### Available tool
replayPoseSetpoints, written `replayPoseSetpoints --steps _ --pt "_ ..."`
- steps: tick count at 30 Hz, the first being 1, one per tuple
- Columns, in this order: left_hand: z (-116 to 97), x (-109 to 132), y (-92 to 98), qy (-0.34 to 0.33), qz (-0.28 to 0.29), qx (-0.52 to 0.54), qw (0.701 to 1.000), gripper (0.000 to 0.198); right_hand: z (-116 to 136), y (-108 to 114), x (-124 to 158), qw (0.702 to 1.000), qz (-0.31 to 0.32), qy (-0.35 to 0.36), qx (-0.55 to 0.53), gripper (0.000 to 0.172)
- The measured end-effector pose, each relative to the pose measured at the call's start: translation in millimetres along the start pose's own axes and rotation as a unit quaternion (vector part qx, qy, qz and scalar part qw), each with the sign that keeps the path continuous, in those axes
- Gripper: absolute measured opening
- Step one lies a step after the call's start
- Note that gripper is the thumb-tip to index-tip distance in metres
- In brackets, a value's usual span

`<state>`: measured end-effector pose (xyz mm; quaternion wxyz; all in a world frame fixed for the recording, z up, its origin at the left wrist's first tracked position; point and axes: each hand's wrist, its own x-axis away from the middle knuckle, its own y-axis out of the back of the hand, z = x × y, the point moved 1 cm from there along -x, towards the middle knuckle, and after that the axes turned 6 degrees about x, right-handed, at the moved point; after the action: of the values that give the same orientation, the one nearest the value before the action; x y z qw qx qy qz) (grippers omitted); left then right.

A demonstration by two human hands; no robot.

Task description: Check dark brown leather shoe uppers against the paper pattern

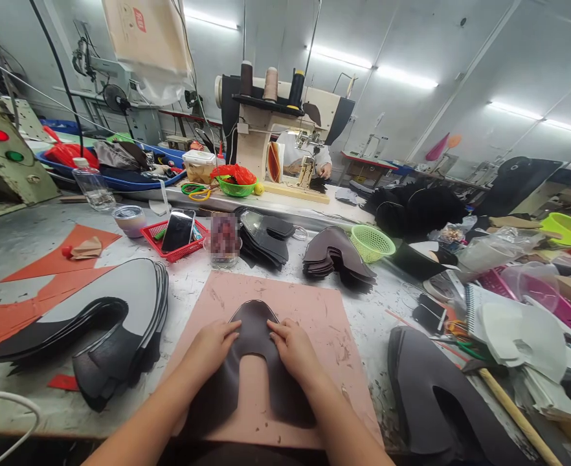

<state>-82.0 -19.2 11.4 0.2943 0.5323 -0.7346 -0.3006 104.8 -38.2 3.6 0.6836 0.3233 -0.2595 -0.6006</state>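
Workbench [28, 236] carries a pink mat [319, 310] directly before the person, evidently as a flat backing. Stacked cut pieces [120, 310] lie left, within reach. One dark U-shaped leather piece [254, 327] lies centred on the mat. Left hand [212, 349] and right hand [292, 346] press flat, fingers together, either side of its curve, apparently steadying it.

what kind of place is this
Most likely a shoe-making workshop: an industrial sewing machine with thread cones stands at the back, stacks of cut upper pieces lie on the worktable, and the left hand and right hand press a dark U-shaped piece on a pink mat.
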Motion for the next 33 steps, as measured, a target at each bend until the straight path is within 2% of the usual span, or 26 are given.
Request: replayPoseSetpoints --steps 6,9,12,15,17,21,25,28,33 --pt "-6 2 3.6 0.004 0.006 -0.027 1.000 0.033 1 1 2 1.000 0.004 0.001 0.003 0.033" --pt "-18 2 8.1 0.001 0.029 -0.120 0.992 0.031 2 0 0 1.000 0.001 -0.006 0.013 0.032" --pt "-34 -5 6.7 -0.077 0.022 -0.225 0.971 0.023 4 0 -5 1.000 0.002 -0.014 0.020 0.032" --pt "-43 -17 -6.8 -0.182 0.038 -0.230 0.955 0.032 3 5 -1 1.000 0.000 -0.031 -0.007 0.032" --pt "-42 -23 -18.5 -0.208 0.046 -0.228 0.950 0.040 -1 9 12 0.997 -0.008 -0.055 -0.054 0.030" --pt "-39 -27 -32.6 -0.204 0.030 -0.238 0.949 0.042 -14 14 59 0.980 -0.005 -0.134 -0.150 0.018" --pt "-45 -25 -32.9 -0.177 0.028 -0.242 0.953 0.041 -23 12 98 0.960 -0.018 -0.196 -0.198 0.012" --pt "-52 -22 -31.4 -0.160 0.038 -0.248 0.955 0.042 -22 12 109 0.963 -0.033 -0.197 -0.182 0.013" --pt "-56 -20 -33.5 -0.146 0.043 -0.246 0.957 0.050 -15 21 109 0.983 -0.060 -0.154 -0.079 0.011"
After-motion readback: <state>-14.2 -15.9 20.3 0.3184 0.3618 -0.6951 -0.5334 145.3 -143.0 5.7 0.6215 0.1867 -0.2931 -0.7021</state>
